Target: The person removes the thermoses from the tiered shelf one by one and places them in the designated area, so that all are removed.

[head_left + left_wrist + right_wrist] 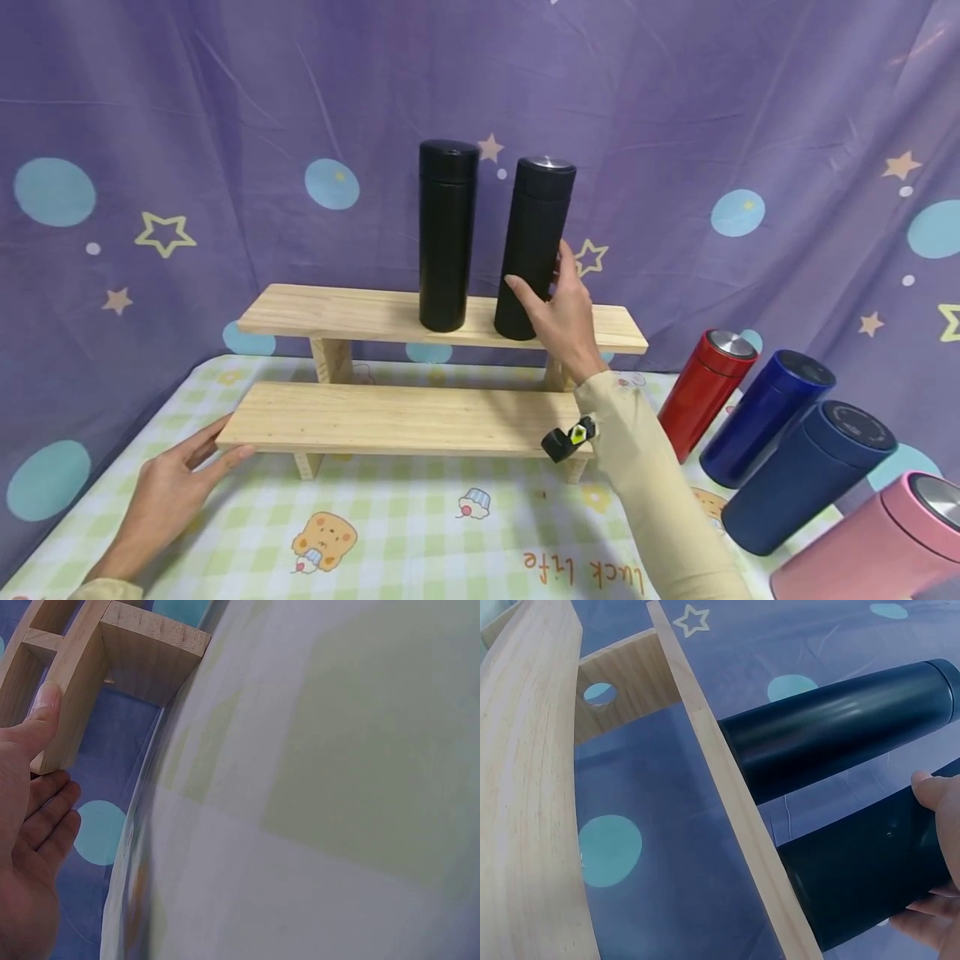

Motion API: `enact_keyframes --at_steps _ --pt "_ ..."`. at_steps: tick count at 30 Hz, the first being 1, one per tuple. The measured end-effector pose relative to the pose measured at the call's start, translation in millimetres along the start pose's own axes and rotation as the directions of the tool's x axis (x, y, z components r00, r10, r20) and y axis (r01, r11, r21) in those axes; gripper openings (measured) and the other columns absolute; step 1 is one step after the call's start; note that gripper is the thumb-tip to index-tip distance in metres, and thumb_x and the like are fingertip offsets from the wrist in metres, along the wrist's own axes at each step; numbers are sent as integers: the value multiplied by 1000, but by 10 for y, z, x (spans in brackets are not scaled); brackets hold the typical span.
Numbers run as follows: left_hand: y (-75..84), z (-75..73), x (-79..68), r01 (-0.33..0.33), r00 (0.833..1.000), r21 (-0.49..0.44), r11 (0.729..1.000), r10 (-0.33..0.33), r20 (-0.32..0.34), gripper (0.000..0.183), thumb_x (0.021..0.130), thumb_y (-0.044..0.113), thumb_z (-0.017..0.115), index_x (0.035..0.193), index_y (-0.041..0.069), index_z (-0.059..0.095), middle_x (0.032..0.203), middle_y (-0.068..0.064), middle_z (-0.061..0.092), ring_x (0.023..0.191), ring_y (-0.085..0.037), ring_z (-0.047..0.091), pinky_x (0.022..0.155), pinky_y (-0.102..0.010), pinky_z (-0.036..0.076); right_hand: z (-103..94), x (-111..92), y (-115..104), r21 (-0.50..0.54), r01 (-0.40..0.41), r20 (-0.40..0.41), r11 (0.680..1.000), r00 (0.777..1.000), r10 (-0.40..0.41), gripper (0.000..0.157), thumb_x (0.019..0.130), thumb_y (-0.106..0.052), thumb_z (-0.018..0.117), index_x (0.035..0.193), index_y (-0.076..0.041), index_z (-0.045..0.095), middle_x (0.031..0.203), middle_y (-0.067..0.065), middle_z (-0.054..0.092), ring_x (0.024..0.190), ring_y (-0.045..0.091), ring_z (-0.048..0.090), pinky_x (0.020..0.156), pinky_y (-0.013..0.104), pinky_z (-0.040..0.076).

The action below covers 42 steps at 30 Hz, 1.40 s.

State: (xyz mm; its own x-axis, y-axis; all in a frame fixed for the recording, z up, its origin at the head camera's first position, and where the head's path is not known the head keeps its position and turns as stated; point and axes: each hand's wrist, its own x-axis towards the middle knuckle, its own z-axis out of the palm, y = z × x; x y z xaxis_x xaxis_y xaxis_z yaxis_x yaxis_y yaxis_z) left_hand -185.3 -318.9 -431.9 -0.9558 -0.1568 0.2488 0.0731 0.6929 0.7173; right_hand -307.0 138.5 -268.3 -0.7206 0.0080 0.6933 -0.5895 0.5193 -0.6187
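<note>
On the upper board of a two-tier wooden shelf (352,312), my right hand (564,321) grips a matte black thermos (534,237) with a silver-rimmed lid. Its base sits at the board's front edge, and the right wrist view shows thumb and fingers on either side of the body. To its left a taller glossy black thermos (446,237) stands upright. My left hand (167,492) holds the left end of the lower board (405,421). In the left wrist view the thumb lies on the wood and the fingers (51,814) are at the board's end.
Along the right side of the checked cloth (405,533) stand a red thermos (705,392), a bright blue thermos (767,417), a navy thermos (806,475) and a pink thermos (873,542). A purple curtain (622,100) hangs close behind the shelf.
</note>
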Motion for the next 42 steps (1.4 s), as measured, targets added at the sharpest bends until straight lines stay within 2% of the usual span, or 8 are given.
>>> enact_keyframes --at_steps 6,12,18,24,31,37,42 --pt "0 3 -6 9 1000 -5 1000 -9 4 76 99 43 72 157 3 43 136 -33 55 125 -60 50 90 -76 44 6 0 5 -12 -10 3 1000 1000 10 81 96 -33 78 160 -9 33 133 16 60 118 31 64 94 42 58" --pt "10 8 -8 10 1000 -16 1000 -10 6 77 99 43 72 157 2 43 138 -32 54 126 -61 49 91 -77 44 -3 -5 13 18 -15 24 1000 1000 15 81 96 -29 78 160 -7 32 134 19 59 118 34 64 96 44 58" --pt "4 12 -2 17 1000 -11 1000 -17 10 77 99 45 71 157 2 43 138 -32 54 126 -61 49 91 -77 44 -24 -50 30 53 -67 55 996 996 64 81 97 -27 77 159 -4 30 137 22 57 121 36 63 98 46 57" --pt "-6 4 0 11 1000 -9 1000 -11 9 77 99 44 72 157 3 43 137 -32 54 126 -61 49 92 -77 43 -70 -140 34 96 -92 55 991 995 87 78 97 -26 77 159 -7 33 139 20 57 119 33 62 95 49 58" --pt "-1 -17 3 8 1000 -13 1000 -8 13 77 99 44 72 157 3 43 137 -33 54 126 -62 47 93 -78 42 -130 -236 32 136 -86 34 987 996 82 79 98 -26 76 159 -2 31 140 19 57 123 36 61 98 55 56" --pt "7 -14 -6 4 1000 -13 1000 -4 10 76 99 43 72 157 2 43 137 -33 54 126 -63 48 92 -78 42 -214 -386 60 134 -97 54 986 994 91 78 99 -25 75 160 -7 30 144 19 53 130 38 56 102 55 54" --pt "8 -14 -3 12 1000 -15 1000 -12 16 77 100 44 71 157 3 42 138 -33 54 127 -63 47 93 -79 41 -290 -501 71 126 -92 29 988 996 89 77 97 -23 77 158 -5 34 142 17 55 129 35 58 101 54 55"
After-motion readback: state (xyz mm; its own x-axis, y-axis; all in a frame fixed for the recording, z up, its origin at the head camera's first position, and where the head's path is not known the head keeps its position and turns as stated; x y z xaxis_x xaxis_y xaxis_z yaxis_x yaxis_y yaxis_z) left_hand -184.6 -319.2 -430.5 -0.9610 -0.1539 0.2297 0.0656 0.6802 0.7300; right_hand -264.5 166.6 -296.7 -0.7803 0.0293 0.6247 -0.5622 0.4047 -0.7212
